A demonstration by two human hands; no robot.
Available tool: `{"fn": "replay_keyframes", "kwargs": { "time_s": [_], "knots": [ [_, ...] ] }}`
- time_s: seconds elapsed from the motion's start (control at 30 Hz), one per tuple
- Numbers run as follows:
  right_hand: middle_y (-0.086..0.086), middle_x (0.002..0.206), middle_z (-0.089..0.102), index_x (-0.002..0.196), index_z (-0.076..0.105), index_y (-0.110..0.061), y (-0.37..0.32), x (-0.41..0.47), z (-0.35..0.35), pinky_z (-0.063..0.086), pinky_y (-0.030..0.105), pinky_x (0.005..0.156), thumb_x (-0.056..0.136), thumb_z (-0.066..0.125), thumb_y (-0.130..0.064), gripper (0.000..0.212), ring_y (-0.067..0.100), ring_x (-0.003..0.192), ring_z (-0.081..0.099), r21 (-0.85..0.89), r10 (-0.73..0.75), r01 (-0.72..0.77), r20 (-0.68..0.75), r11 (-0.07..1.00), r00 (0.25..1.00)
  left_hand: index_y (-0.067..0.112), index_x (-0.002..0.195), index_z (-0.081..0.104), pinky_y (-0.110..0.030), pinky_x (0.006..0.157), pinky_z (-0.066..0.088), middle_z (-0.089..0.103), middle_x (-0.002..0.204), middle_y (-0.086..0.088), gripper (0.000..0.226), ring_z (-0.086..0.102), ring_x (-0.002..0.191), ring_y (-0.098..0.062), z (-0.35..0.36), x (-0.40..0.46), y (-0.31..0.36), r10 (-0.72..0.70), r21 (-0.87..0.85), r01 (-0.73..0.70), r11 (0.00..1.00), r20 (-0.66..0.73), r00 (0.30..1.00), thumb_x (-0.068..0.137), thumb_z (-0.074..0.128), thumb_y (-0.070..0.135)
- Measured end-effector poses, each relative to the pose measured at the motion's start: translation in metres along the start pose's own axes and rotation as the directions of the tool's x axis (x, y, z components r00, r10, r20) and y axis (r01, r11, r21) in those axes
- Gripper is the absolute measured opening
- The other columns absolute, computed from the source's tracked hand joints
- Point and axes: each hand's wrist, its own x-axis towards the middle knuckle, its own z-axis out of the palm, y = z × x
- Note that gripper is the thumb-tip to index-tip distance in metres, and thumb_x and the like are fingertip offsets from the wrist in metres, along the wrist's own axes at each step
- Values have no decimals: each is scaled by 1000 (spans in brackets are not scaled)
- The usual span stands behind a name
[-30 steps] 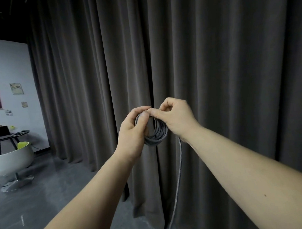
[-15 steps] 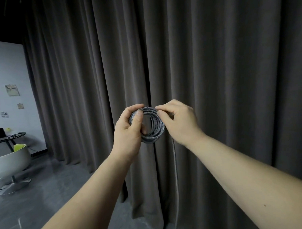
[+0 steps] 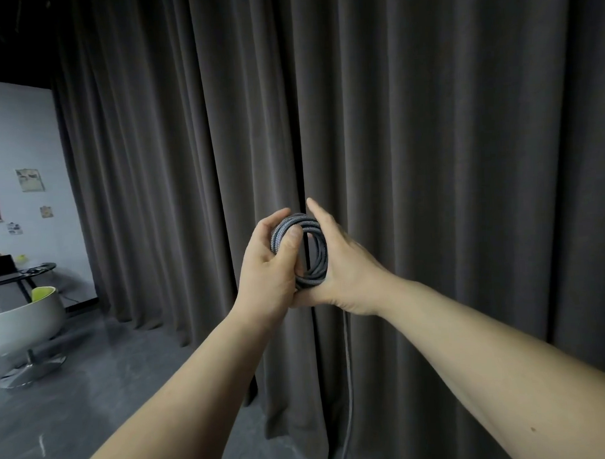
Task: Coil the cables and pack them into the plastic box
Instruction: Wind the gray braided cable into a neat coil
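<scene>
Before grey curtains (image 3: 429, 156), left fingers (image 3: 292, 236) grip the coiled cable (image 3: 315, 253); right fingers (image 3: 316, 211) straight.

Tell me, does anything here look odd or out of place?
Only one thing: the cable is not fully coiled. The left hand grips the coil while the right hand cups it, and a loose tail hangs down in front of the curtain. No plastic box is in view.

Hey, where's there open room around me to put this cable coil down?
Bare floor lies between the curtain and the white chair on the left. The small table by the wall already holds things. No plastic box is in view. Both hands, left and right, are on the coil, whose loose tail hangs along the curtain.
</scene>
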Motion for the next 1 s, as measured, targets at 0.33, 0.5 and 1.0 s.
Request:
{"fn": "replay_keyframes", "kwargs": {
  "time_s": [0.33, 0.5, 1.0],
  "knots": [
    [-13, 128, 51, 138, 22, -39, -2, -1, -8, 44, 21, 88, 56, 85, -29, 104, 7, 109, 53, -16, -29, 27, -141, 999, 990, 23, 123, 57, -29, 94, 50, 71, 114, -7, 52, 65, 112, -18, 6, -2, 11, -88, -196, 111, 974, 120, 989, 74, 73, 31],
    [-15, 115, 56, 131, 28, -39, 0, -1, -5, 49, 25, 82, 54, 85, -31, 96, 7, 99, 57, -4, -21, 21, -182, 1000, 983, 26, 129, 53, -33, 94, 48, 71, 91, 4, 44, 67, 96, -14, 7, -4, 7, -121, -257, 160, 953, 161, 979, 87, 64, 29],
    [-4, 137, 48, 145, -9, -49, -2, 0, -3, 48, 25, 89, 70, 81, -26, 120, 11, 108, 60, 39, 126, -130, 81, 991, 989, 14, 106, 70, -21, 56, 36, 48, 52, 14, 23, 42, 50, -1, 8, 16, -3, -61, -95, 37, 995, -259, 964, 98, 54, 28]
  ]
}}
